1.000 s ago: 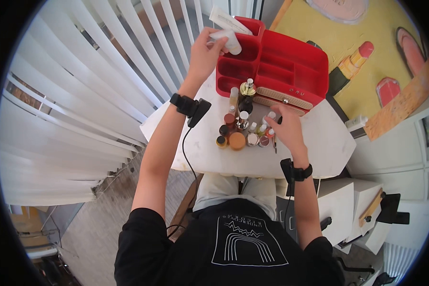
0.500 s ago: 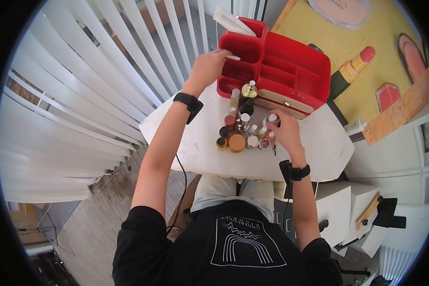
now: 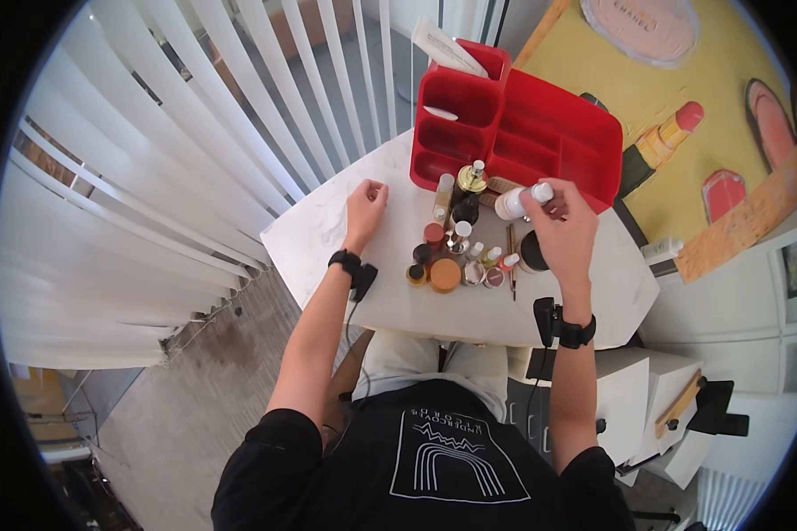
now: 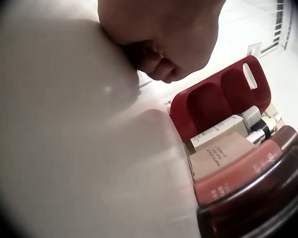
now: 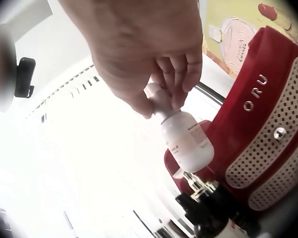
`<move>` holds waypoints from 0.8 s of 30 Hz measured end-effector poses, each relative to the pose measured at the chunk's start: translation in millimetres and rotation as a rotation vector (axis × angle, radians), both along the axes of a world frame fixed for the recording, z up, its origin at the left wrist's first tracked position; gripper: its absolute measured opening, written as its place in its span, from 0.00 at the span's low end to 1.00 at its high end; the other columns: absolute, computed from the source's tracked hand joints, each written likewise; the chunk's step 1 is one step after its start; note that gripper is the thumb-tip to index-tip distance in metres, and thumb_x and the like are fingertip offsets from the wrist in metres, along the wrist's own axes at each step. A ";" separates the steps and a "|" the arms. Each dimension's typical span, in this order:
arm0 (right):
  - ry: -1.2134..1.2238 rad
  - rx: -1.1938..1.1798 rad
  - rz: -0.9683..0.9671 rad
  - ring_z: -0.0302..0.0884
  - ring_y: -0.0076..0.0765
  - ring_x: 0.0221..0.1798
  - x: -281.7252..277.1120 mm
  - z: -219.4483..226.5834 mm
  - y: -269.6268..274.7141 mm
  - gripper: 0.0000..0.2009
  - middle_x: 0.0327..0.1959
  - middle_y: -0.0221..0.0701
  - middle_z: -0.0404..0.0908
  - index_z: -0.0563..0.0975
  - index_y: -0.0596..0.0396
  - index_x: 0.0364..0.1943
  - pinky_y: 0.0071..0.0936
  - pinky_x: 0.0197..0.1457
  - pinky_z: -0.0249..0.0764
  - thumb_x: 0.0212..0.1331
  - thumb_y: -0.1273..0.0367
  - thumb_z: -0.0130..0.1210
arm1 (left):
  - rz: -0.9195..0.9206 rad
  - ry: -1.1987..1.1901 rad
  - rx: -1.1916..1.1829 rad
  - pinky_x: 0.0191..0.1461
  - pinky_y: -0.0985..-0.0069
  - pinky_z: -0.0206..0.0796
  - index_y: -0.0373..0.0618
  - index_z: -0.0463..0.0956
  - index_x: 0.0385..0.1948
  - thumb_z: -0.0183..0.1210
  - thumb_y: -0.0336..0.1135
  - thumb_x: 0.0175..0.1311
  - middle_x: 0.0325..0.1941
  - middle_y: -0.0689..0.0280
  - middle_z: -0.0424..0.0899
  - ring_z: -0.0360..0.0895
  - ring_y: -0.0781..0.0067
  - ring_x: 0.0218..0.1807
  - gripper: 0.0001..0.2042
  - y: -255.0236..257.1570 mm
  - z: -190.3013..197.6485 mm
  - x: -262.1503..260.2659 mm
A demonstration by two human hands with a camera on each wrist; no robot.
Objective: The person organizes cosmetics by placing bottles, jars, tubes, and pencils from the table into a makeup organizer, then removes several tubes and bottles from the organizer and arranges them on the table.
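Observation:
My right hand (image 3: 562, 223) holds a small white bottle (image 3: 511, 203) above the table, pinching its cap end (image 5: 156, 96) with fingers and thumb, so the bottle (image 5: 187, 142) hangs tilted in front of the red organizer (image 5: 268, 144). To the left, my left hand (image 3: 366, 202) rests on the white table (image 3: 328, 230) with its fingers curled under (image 4: 156, 59), holding nothing. The red organizer (image 3: 558, 133) stands at the table's far side; a white tube (image 3: 440, 112) lies in one left compartment and another (image 3: 447, 49) sticks out of the back one.
A cluster of small bottles and jars (image 3: 452, 252) stands mid-table between my hands, with a gold-capped perfume bottle (image 3: 472, 177) by the organizer. White vertical blinds (image 3: 195, 133) hang to the left. A yellow cosmetics poster (image 3: 682, 97) lies behind, and white drawers (image 3: 646, 389) stand at the right.
My left hand let go of the white tube in the organizer and drew back to the table. My right hand picked the white bottle out of the cluster and raised it.

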State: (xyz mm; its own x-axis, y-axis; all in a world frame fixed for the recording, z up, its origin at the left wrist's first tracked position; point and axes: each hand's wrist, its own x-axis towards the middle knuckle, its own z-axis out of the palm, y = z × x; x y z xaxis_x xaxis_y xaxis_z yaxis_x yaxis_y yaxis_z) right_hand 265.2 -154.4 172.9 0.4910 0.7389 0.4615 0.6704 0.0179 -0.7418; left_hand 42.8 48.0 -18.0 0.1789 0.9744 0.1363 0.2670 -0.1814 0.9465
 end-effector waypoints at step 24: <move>-0.519 -0.155 0.181 0.78 0.58 0.40 0.8 6.3 150.0 0.07 0.37 0.52 0.78 0.71 0.64 0.38 0.46 0.42 0.76 0.57 0.75 0.51 | 0.048 0.128 0.118 0.33 0.76 0.69 0.35 0.77 0.29 0.57 0.33 0.55 0.21 0.60 0.80 0.76 0.72 0.23 0.09 -18.5 14.3 9.6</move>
